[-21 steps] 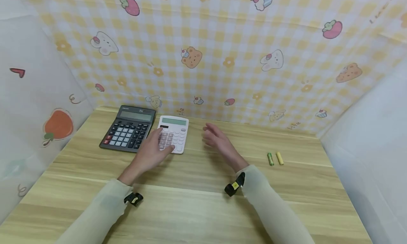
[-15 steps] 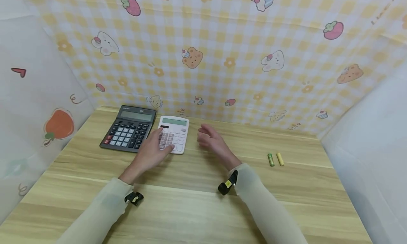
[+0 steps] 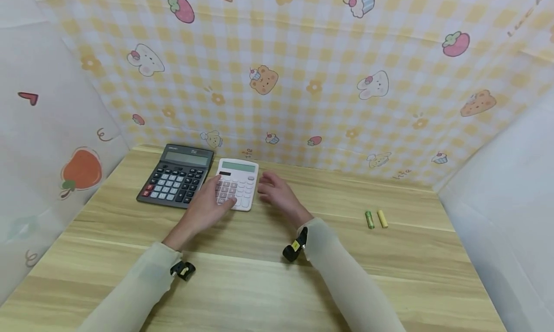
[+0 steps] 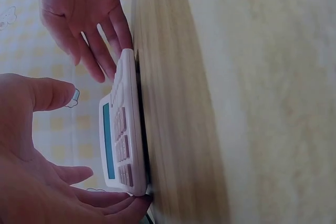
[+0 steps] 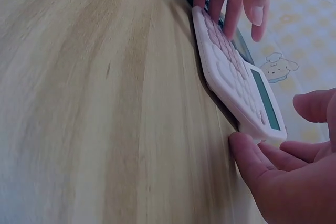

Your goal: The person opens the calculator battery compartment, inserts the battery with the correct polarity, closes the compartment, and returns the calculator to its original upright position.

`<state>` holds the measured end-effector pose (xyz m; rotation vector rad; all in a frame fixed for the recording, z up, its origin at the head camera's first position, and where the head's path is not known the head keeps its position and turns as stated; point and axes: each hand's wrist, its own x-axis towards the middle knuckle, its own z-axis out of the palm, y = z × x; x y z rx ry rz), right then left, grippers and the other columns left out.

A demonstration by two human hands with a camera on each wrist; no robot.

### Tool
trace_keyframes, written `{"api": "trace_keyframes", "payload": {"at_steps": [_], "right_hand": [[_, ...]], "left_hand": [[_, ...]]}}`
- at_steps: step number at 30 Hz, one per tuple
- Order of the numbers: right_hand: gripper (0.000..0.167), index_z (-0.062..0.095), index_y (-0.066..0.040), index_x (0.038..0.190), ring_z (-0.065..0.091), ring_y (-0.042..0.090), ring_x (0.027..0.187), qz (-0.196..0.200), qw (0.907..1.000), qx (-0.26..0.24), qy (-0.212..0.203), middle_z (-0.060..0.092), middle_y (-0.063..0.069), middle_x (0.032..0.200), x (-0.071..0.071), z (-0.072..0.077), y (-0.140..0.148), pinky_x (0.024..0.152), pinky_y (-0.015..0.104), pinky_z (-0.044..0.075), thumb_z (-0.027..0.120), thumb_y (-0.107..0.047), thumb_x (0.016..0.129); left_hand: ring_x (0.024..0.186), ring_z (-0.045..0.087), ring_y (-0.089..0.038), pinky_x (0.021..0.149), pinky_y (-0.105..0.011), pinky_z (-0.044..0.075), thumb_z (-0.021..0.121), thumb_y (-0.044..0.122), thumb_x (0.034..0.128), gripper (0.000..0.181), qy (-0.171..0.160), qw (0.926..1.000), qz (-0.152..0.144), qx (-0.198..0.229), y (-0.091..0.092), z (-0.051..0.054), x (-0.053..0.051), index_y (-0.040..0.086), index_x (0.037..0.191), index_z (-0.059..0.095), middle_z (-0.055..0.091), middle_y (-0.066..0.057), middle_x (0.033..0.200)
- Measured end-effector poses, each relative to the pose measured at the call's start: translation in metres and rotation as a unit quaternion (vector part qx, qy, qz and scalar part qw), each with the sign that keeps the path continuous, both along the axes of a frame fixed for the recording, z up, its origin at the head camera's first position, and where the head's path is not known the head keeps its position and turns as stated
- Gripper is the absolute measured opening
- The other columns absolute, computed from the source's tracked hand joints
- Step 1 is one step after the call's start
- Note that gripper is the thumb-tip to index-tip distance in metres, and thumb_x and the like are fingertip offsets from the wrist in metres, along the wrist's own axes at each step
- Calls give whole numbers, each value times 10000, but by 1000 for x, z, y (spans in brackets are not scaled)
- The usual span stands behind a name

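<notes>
A pale pink calculator [image 3: 239, 180] with a green display lies face up on the wooden table, toward the back wall. My left hand [image 3: 202, 208] is at its left side, fingertips against that edge. The left thumb [image 4: 52, 94] hovers over the keys in the left wrist view. At the opposite edge is my right hand [image 3: 281, 197], palm turned inward and fingers loosely extended. In the right wrist view its lowest fingertips [image 5: 242, 142] lie close beside the calculator's edge; whether they touch it I cannot tell. Neither hand grips the calculator.
A larger dark grey calculator [image 3: 186, 158] lies just left of the pink one, partly behind my left hand. Two small batteries, one green [image 3: 370, 220] and one yellow [image 3: 383, 219], lie at the right of the table [image 3: 242, 293]. A patterned yellow checked cloth [image 3: 294, 110] rises behind.
My right hand has moved left, from a gap beside the pink calculator to near its right edge. The left hand and both calculators have stayed in place.
</notes>
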<state>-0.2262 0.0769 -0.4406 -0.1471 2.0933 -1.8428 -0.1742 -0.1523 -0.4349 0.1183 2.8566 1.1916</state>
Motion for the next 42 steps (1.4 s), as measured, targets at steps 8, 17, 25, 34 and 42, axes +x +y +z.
{"api": "trace_keyframes", "payload": {"at_steps": [8,17,25,34,42], "right_hand": [[571,400,29,1662,594,374,1412,265,9995,-142,-52,507,233,1636,1,-3,-5,1099,451,557,574,-114,1137],[536,461,-29,1654,638,329,1342,377,9986,-303,-214,492,172,1662,3,-4,-6,1060,435,580,571,-91,1133],[561,465,-36,1655,685,310,1252,372,9982,-347,-311,509,170,1640,5,-5,4,1019,418,602,593,-71,1110],[604,437,-54,1675,696,295,1187,408,9978,-347,-387,527,194,1583,8,-3,21,990,414,615,602,-35,1093],[580,443,-48,1665,686,291,1168,476,9979,-210,-383,524,211,1508,14,-1,37,939,393,637,572,-19,1101]], "left_hand": [[1513,398,-552,1238,-676,322,711,305,1040,905,-58,10000,-2,19,0,2,-1,-123,1675,230,355,-371,1671],[1519,394,-546,1234,-679,329,707,350,1041,919,-84,10000,-22,17,-3,-7,-4,-92,1689,226,364,-365,1669],[1451,485,-531,1186,-696,387,727,317,1038,884,-68,9996,-172,213,-2,0,2,-77,1684,272,431,-356,1628],[1399,545,-501,1158,-653,445,720,277,1036,889,-258,9988,-285,319,-1,0,3,-90,1689,242,453,-367,1572],[1176,692,-367,963,-462,609,725,153,1020,796,-310,9949,-496,827,1,-2,3,-158,1629,319,587,-287,1385]]}}
